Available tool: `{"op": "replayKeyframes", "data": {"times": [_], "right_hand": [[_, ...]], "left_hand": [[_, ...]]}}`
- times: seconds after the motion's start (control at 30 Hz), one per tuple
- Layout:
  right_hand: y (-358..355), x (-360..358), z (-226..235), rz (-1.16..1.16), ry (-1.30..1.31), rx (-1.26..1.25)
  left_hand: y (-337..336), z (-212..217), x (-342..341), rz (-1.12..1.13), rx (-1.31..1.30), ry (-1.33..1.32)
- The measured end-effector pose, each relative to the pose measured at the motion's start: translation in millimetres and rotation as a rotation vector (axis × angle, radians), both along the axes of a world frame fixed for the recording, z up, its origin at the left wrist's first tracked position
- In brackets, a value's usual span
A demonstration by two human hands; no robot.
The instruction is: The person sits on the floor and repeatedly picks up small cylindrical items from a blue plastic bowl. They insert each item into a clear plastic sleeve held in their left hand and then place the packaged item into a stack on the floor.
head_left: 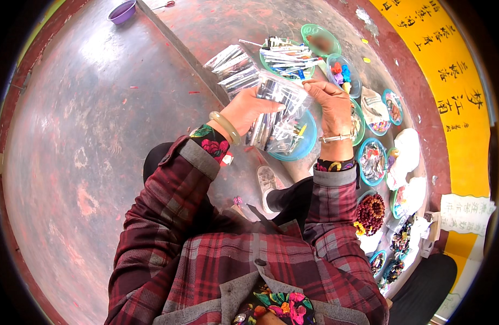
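Between left fingers and right fingers, clear bag, touching both

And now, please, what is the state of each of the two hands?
Left hand: closed, holding the clear plastic bag of pen-like sticks.
Right hand: closed, pinching at the bag's upper right edge.

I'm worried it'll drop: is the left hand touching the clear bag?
Touching. The head view shows the left hand at the clear bag, its thumb lying across the front.
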State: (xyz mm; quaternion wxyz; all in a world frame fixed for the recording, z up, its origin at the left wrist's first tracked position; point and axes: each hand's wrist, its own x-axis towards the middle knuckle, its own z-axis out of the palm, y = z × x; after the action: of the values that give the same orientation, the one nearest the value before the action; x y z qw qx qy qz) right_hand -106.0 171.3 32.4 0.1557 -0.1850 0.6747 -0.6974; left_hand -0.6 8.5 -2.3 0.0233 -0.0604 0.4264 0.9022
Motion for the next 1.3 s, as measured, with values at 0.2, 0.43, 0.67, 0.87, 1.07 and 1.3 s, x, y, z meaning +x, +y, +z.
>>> {"op": "replayKeyframes", "data": {"times": [0.2, 0.43, 0.67, 0.87, 1.07, 1.3], "right_hand": [[-8.9, 5.9, -3.6, -0.019, -0.065, 0.012], [-9.5, 12.6, 3.3, 0.077, -0.172, -0.049], [-18.9, 36.9, 18.7, -0.102, 0.447, 0.103], [-18.5, 38.5, 21.0, -0.089, 0.406, 0.079], [-19.2, 36.6, 19.8, -0.046, 0.222, -0.046], [-16.2, 30.4, 20.3, 0.012, 0.111, -0.096]], "left_hand": [[-1.2, 0.0, -0.1, 0.014, 0.031, 0.016], [-8.3, 5.3, -1.6, 0.078, 0.258, 0.134], [-8.6, 3.1, -1.0, 0.06, 0.27, 0.145], [-7.8, 8.9, 2.9, 0.04, 0.332, 0.114], [-8.5, 7.5, 3.1, 0.041, 0.345, 0.132], [-8.0, 5.4, 1.1, 0.022, 0.335, 0.171]]}}
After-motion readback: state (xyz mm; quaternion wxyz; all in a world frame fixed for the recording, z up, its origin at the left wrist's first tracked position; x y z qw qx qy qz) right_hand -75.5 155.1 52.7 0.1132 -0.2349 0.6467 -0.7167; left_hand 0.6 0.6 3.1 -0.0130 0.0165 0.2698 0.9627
